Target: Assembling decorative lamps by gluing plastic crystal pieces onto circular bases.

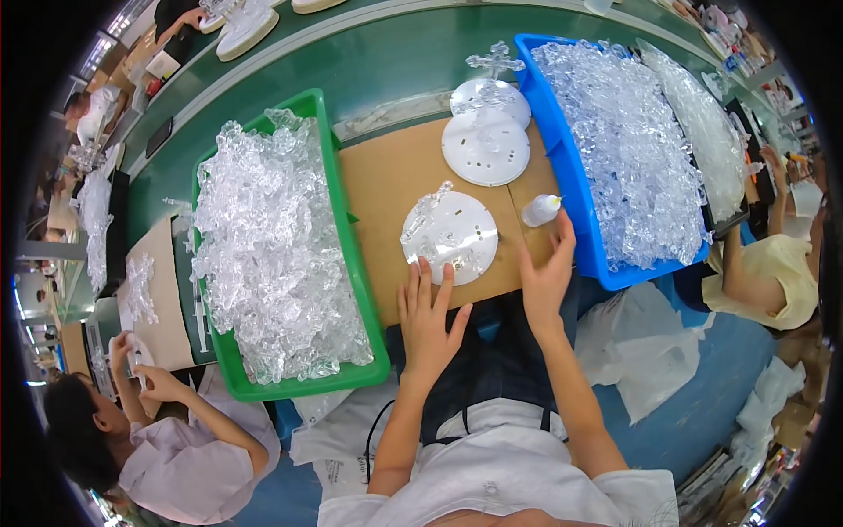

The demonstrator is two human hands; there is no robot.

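A round white plate [464, 248] with small slots and holes lies on brown cardboard in front of me. On its upper left part rests a clear plastic ornament piece [430, 209]. My left hand [428, 318] is open, its fingertips on the plate's near edge. To the right, my right hand [548, 274] is open, thumb and fingers apart, just below a small white squeeze bottle [539, 211] with a yellowish tip. A fingertip comes close to the bottle; whether it touches is unclear. Beyond lie more round white plates [485, 151], overlapping, with a clear cross-shaped piece [495, 61] at their far end.
At the left stands a green bin [338, 230] heaped with clear plastic pieces [268, 255]. A blue bin [590, 230] full of similar pieces [628, 167] stands at the right. Cardboard [382, 189] covers the green bench. Co-workers sit on both sides, the left one [189, 457] handling a white part.
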